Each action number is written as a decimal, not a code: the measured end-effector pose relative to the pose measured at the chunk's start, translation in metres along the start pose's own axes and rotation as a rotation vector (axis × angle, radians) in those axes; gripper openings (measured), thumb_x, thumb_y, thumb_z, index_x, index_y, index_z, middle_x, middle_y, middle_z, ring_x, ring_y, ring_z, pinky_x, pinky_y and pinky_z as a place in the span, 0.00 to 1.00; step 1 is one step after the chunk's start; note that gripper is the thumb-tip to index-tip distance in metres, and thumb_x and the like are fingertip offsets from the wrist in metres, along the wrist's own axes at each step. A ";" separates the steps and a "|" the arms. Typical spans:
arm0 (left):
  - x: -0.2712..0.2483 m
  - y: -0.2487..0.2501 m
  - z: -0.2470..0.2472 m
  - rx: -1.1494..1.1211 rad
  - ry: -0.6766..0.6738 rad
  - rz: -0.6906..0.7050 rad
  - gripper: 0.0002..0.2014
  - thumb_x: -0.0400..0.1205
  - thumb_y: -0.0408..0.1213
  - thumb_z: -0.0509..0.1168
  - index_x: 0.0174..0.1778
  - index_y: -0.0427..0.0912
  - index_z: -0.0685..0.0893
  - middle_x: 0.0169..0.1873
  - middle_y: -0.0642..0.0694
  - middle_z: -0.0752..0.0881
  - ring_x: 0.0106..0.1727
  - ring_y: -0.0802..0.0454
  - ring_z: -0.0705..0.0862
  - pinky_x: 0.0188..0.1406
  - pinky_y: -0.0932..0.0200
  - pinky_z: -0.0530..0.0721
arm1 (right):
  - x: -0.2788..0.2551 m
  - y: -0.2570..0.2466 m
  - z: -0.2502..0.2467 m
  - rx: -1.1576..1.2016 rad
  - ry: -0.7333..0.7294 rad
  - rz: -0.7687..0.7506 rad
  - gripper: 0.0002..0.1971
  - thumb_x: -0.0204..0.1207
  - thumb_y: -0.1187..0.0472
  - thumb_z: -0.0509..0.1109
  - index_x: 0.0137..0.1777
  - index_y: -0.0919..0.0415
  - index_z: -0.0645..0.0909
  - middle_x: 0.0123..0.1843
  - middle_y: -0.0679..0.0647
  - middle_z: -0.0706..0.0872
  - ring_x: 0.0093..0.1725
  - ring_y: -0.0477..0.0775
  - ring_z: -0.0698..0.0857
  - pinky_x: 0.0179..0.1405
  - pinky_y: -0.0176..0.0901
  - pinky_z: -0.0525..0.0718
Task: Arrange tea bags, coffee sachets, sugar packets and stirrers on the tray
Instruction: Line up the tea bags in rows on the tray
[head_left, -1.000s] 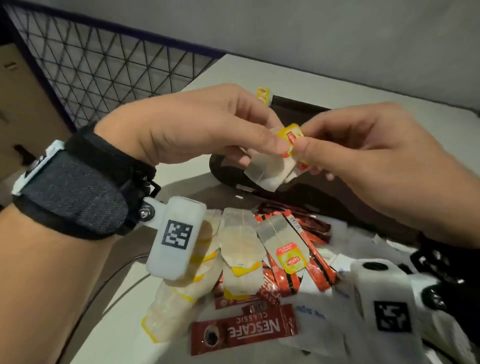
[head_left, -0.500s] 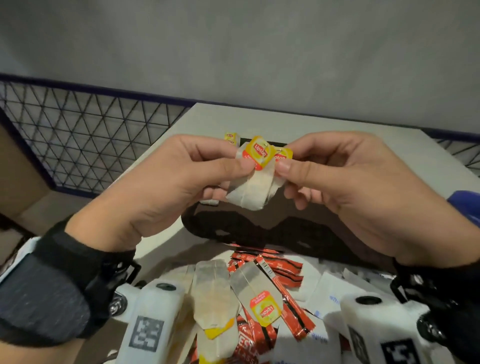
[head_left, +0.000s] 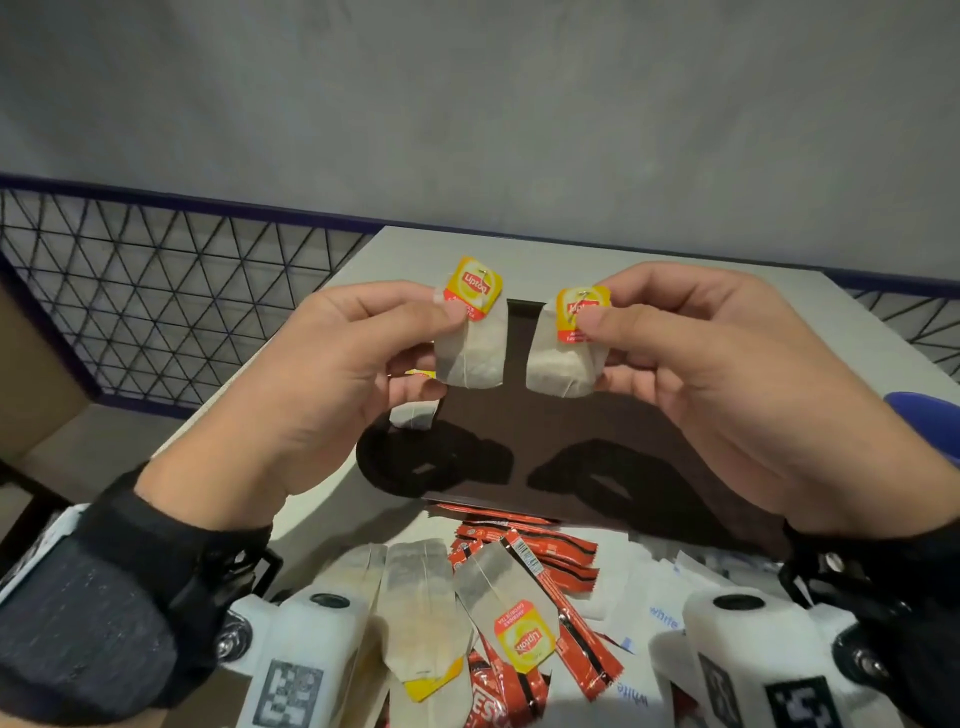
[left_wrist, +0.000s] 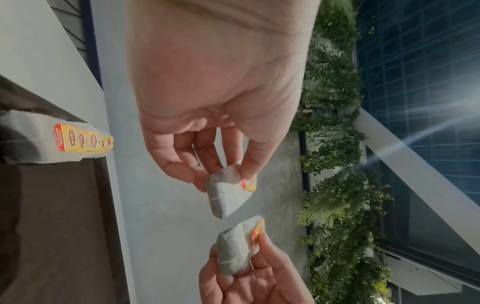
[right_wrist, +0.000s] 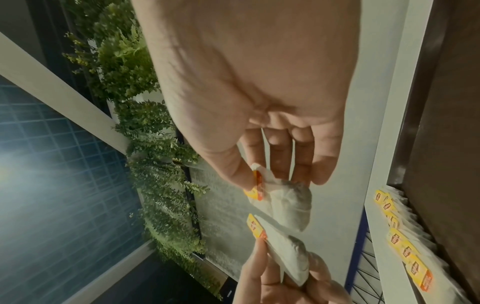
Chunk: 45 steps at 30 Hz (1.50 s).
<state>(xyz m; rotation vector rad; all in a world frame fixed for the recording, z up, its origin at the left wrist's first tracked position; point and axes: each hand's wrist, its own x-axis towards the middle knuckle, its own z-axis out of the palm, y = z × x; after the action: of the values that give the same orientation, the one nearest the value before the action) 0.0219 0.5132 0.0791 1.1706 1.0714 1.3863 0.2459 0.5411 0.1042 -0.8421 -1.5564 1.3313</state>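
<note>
**Two tea bags held apart above the tray**

The pale worktop (head_left: 810, 322) fills the lower middle of the head view, and the dark tray (head_left: 597, 457) lies on it at centre. The tray seems to be kept just beyond the supplies so each item needs only a short carry.

At 6 o'clock from the tray, on the near worktop, sits the unsorted pile: loose tea bags (head_left: 426, 603), red coffee sachets (head_left: 550, 556) and white sugar packets (head_left: 660, 613) overlapping one another. No stirrers are clear in any view.

Along the tray's far left edge, at about 10 o'clock, a row of placed tea bags (left_wrist: 64, 142) lies overlapped with the yellow tags lined up, which suggests the bags are being laid in a neat file.

The left hand (head_left: 332, 395) pinches the left tea bag (head_left: 470, 343) by its top and tag, thumb in front. The right hand (head_left: 691, 374) pinches the right tea bag (head_left: 563, 353) the same way. Both bags hang upright above the tray, close together but with a clear gap between them. My guess is that they are held by the tags so the strings stay tucked and each can be set down singly.
</note>
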 end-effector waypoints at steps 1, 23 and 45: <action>-0.001 0.000 0.001 0.004 -0.002 0.003 0.02 0.73 0.38 0.79 0.38 0.45 0.94 0.42 0.43 0.92 0.44 0.48 0.86 0.38 0.61 0.87 | 0.000 0.000 0.000 0.002 -0.007 0.001 0.08 0.65 0.60 0.77 0.42 0.62 0.89 0.47 0.62 0.94 0.46 0.57 0.91 0.51 0.51 0.91; -0.010 0.000 0.015 0.108 -0.130 0.094 0.05 0.71 0.37 0.77 0.41 0.46 0.95 0.36 0.51 0.93 0.32 0.61 0.86 0.30 0.70 0.80 | -0.004 0.011 0.015 -0.114 0.011 -0.118 0.14 0.72 0.70 0.80 0.55 0.57 0.88 0.42 0.58 0.91 0.40 0.57 0.87 0.49 0.52 0.92; -0.005 -0.001 0.012 -0.050 -0.005 0.030 0.12 0.69 0.43 0.79 0.42 0.40 0.95 0.45 0.39 0.94 0.45 0.45 0.89 0.41 0.58 0.88 | -0.008 0.009 0.016 -0.121 -0.057 -0.054 0.09 0.72 0.70 0.79 0.52 0.61 0.89 0.37 0.53 0.91 0.38 0.54 0.92 0.44 0.50 0.92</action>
<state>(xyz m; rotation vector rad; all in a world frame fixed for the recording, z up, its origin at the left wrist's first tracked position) 0.0342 0.5086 0.0789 1.1574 1.0135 1.4245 0.2335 0.5302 0.0932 -0.8365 -1.7068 1.2423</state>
